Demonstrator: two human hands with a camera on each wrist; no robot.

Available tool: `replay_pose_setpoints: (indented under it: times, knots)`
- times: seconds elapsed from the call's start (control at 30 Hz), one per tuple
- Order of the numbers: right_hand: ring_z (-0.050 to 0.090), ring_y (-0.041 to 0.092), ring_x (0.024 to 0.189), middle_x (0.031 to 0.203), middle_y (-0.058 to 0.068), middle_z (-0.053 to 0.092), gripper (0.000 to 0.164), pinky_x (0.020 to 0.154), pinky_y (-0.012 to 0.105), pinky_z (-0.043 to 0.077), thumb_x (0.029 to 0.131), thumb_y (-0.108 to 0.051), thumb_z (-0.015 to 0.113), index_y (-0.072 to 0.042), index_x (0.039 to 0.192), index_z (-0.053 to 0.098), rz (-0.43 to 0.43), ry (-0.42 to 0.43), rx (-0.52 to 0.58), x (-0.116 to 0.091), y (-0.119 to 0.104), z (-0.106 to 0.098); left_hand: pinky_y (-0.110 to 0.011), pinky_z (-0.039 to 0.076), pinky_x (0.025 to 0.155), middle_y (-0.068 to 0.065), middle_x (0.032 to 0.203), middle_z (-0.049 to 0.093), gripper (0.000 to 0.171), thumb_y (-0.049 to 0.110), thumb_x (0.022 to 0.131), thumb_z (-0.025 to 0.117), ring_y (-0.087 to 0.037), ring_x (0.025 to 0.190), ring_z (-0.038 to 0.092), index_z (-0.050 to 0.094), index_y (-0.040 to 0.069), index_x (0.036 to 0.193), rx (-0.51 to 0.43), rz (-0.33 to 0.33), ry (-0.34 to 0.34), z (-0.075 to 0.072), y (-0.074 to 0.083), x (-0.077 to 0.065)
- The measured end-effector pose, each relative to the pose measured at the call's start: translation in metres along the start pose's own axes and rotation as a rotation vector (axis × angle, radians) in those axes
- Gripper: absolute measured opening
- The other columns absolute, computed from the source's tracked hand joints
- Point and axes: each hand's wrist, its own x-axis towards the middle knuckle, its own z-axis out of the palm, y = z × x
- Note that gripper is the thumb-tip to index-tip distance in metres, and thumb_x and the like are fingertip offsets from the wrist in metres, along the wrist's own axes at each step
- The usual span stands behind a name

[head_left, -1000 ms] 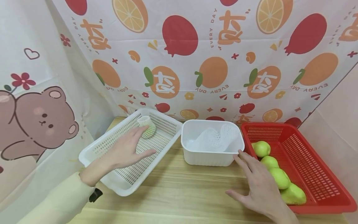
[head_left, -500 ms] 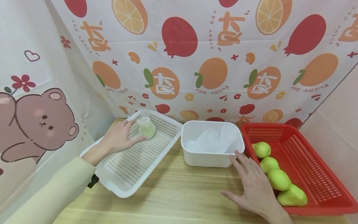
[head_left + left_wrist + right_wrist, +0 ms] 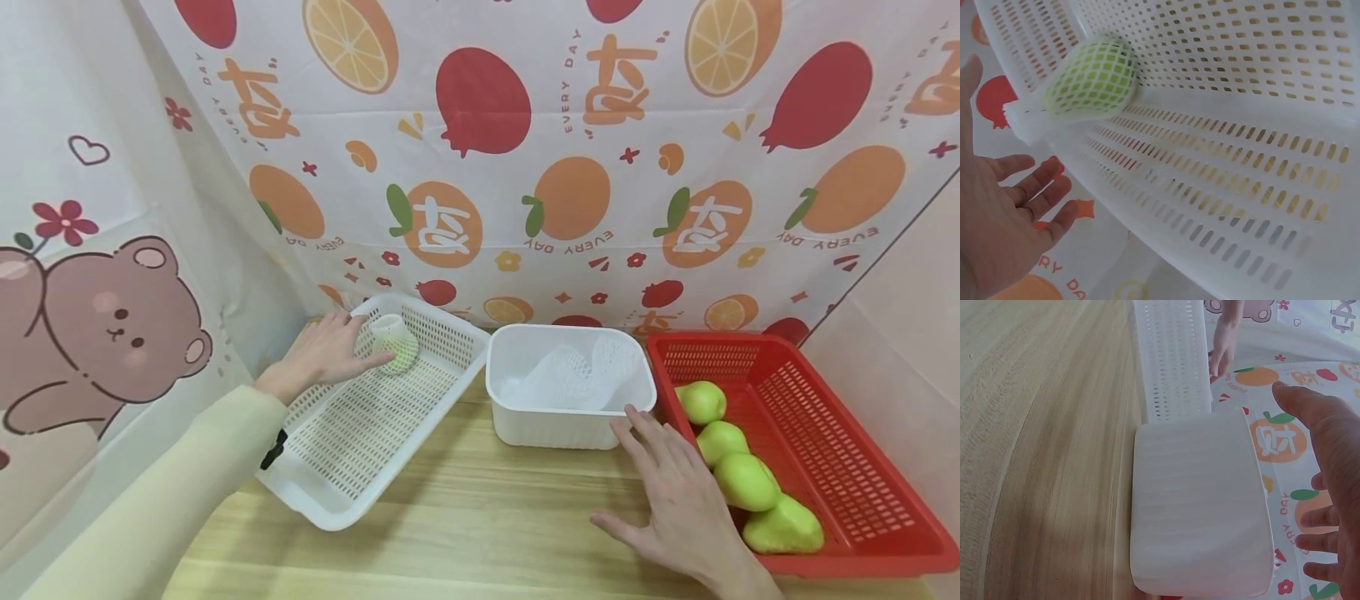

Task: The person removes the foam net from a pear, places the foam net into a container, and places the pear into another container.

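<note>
My left hand [image 3: 318, 354] is over the left rim of the slotted white basket [image 3: 352, 450], its fingers spread and holding nothing. Close to those fingertips lies a round green fruit [image 3: 397, 354] in a white foam net. In the left wrist view the same fruit [image 3: 1097, 75] rests inside the basket, the net's gathered end toward my hand [image 3: 1004, 219]. My right hand [image 3: 678, 496] has its fingers extended at the front right corner of the white plastic bin [image 3: 555, 429]. White foam nets [image 3: 581, 375] lie inside that bin.
The red basket [image 3: 873, 560] at the right holds several green fruits [image 3: 746, 482], one pear-shaped [image 3: 786, 525]. Wooden tabletop [image 3: 487, 517] lies in front of the bin. A fruit-print cloth [image 3: 495, 192] hangs behind the containers, and a bear-print cloth [image 3: 120, 333] at the left.
My left hand has shifted left, away from over the netted fruit to the basket's left rim. The right hand has slid slightly left along the bin's front corner.
</note>
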Motion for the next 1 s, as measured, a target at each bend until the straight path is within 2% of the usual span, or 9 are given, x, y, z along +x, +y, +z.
replay_pose_setpoints:
  times: [0.3, 0.57, 0.73, 0.9, 1.0]
  knots:
    - [0.050, 0.034, 0.143, 0.162, 0.013, 0.049, 0.109, 0.133, 0.019, -0.002, 0.078, -0.085, 0.067, -0.014, 0.158, 0.048, -0.016, 0.009, -0.006, 0.002, 0.001, 0.000, -0.075, 0.039, 0.114, -0.042, 0.161, 0.034, 0.097, 0.075, 0.094, 0.055, -0.060, 0.146, 0.040, 0.044, 0.002, 0.158, 0.086, 0.009, -0.043, 0.011, -0.011, 0.018]
    - [0.053, 0.037, 0.140, 0.159, 0.016, 0.052, 0.102, 0.134, 0.023, 0.003, 0.087, -0.088, 0.052, -0.012, 0.156, 0.050, -0.042, 0.055, 0.023, 0.006, 0.000, 0.002, -0.072, 0.039, 0.117, -0.034, 0.158, 0.044, 0.090, 0.069, 0.094, 0.062, -0.054, 0.152, 0.033, 0.050, 0.004, 0.155, 0.136, 0.073, -0.016, 0.024, -0.023, 0.030]
    - [0.054, 0.037, 0.139, 0.158, 0.016, 0.053, 0.101, 0.135, 0.023, 0.003, 0.089, -0.088, 0.048, -0.012, 0.156, 0.051, -0.049, 0.065, 0.019, 0.006, 0.000, 0.003, -0.069, 0.045, 0.113, -0.031, 0.149, 0.053, 0.086, 0.067, 0.093, 0.065, -0.052, 0.147, 0.040, 0.055, 0.004, 0.151, 0.186, 0.125, 0.018, 0.029, -0.031, 0.035]
    - [0.054, 0.038, 0.138, 0.157, 0.017, 0.054, 0.100, 0.135, 0.024, 0.003, 0.090, -0.088, 0.044, -0.012, 0.155, 0.051, -0.050, 0.069, 0.015, 0.006, 0.000, 0.003, -0.060, 0.050, 0.108, -0.025, 0.133, 0.063, 0.078, 0.064, 0.092, 0.068, -0.045, 0.129, 0.053, 0.065, 0.003, 0.141, 0.300, 0.239, 0.066, 0.034, -0.038, 0.037]
    - [0.055, 0.038, 0.137, 0.154, 0.019, 0.056, 0.099, 0.135, 0.025, 0.004, 0.091, -0.087, 0.043, -0.011, 0.153, 0.053, -0.056, 0.080, 0.017, 0.007, 0.001, 0.003, -0.057, 0.050, 0.107, -0.022, 0.128, 0.065, 0.078, 0.064, 0.090, 0.071, -0.043, 0.122, 0.055, 0.067, 0.003, 0.138, 0.329, 0.269, 0.079, 0.036, -0.040, 0.037]
